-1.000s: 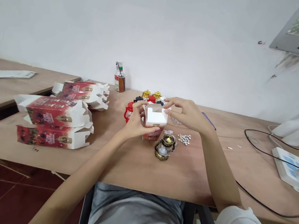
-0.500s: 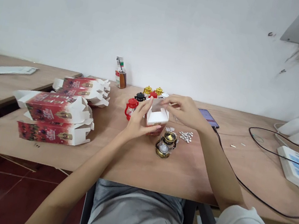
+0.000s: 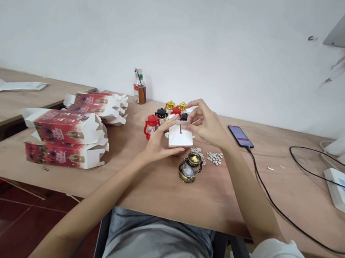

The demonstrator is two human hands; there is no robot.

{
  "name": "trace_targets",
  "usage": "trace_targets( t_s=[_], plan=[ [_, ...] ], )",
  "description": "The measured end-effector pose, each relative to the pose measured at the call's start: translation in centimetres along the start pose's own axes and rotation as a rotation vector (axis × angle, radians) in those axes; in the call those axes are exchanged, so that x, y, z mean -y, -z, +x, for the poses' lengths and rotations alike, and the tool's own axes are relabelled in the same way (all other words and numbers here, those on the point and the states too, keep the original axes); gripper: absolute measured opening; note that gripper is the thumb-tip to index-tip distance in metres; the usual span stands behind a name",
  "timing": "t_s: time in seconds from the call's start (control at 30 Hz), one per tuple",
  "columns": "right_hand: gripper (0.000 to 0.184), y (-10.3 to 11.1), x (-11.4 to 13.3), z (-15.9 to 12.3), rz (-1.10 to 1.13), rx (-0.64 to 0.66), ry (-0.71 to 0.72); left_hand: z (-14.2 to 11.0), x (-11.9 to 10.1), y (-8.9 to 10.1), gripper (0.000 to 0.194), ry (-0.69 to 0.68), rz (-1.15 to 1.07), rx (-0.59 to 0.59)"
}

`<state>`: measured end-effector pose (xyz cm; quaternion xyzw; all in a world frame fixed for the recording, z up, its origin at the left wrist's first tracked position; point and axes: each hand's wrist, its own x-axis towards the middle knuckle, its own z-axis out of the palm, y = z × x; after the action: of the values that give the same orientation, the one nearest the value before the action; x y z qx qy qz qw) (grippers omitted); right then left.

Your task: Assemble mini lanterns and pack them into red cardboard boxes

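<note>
Since the earlier frame the open flaps of the small white box point(image 3: 180, 136) have folded shut, and we now see its closed end. Our left hand point(image 3: 159, 142) cups it from below and our right hand point(image 3: 204, 124) pinches its far edge. Just under the grip lies a brass lantern point(image 3: 190, 168). Left of it lie red cartons point(image 3: 66, 138); their print is unreadable.

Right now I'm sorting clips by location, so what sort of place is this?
Probably a small packing workshop, not a home. Both hands, left hand and right hand, fold a small white box over a plywood table, beside stacked red cartons and miniature lanterns.
</note>
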<state>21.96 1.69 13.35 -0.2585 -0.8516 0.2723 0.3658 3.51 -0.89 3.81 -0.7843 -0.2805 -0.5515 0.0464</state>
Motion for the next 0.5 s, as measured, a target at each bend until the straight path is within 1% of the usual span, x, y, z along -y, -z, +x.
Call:
trace_targets(
  t_s=[0.07,0.1,0.13,0.2,0.27,0.3,0.33,0.43,0.5],
  plan=[
    [0.039,-0.1,0.1,0.0,-0.06,0.019,0.027,-0.4,0.0,-0.4,0.087,0.031,-0.012,-0.005],
    [0.033,0.0,0.2,0.0,-0.087,0.02,0.041,-0.6,-0.1,-0.6,0.086,0.047,-0.001,-0.007],
    [0.027,0.0,0.3,0.0,-0.111,0.006,0.051,-0.8,-0.2,-0.8,0.081,0.062,0.017,-0.01],
    [0.02,0.1,0.6,0.0,-0.141,-0.061,0.04,-0.9,-0.5,-1.0,0.064,0.09,0.053,-0.04],
    [0.021,0.1,0.8,0.0,-0.135,-0.118,-0.007,-0.8,-0.7,-1.0,0.051,0.102,0.069,-0.071],
    [0.022,0.1,0.9,0.0,-0.123,-0.126,-0.024,-0.8,-0.7,-1.0,0.05,0.093,0.061,-0.082],
    [0.024,0.1,1.0,-0.1,-0.112,-0.122,-0.028,-0.7,-0.7,-1.0,0.054,0.076,0.049,-0.09],
    [0.029,-0.1,1.3,-0.2,-0.124,-0.063,0.016,-0.7,-0.6,-1.1,0.077,0.052,0.056,-0.112],
    [0.033,-0.1,1.4,-0.4,-0.15,0.001,0.027,-0.7,-0.7,-1.2,0.077,0.09,0.096,-0.126]
  ],
)
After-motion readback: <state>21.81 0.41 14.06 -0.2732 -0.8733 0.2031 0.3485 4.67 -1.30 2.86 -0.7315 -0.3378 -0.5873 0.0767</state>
